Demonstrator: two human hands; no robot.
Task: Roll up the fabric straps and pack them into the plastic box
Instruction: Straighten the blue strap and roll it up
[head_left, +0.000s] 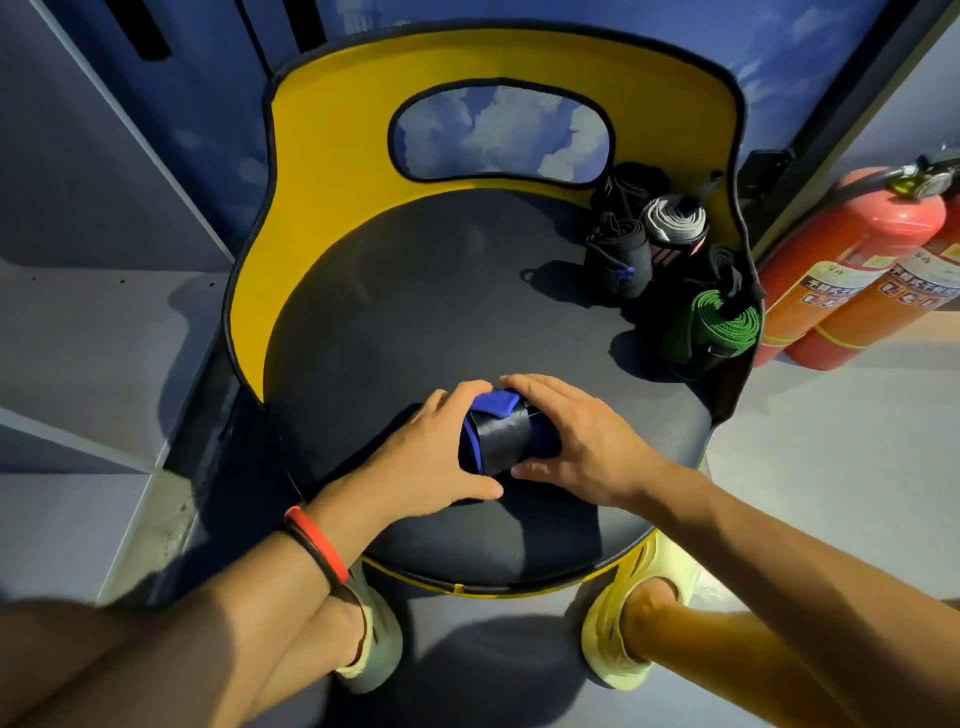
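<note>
a black-and-blue strap roll (501, 436) lies near the front edge of the dark chair seat (415, 312). the left hand (436, 447) curls round its left end and the right hand (576, 436) round its right end. a green roll (722, 327), a grey-white roll (672, 218) and a black roll (618, 249) stand along the seat's right rear edge.

Both forearms ran bare to the near edge of view; left hand (431, 452) and right hand (582, 441) bare as well. The left wrist carried two bands – a broad red band (319, 543) and a thin black cord (306, 556) just beside it. Legs bare. Feet in pale yellow-green moulded slip-ons – left shoe (387, 642), right shoe (602, 639) – soft, rounded, with open cut-outs. Bare ankles showed above the collars.
</note>
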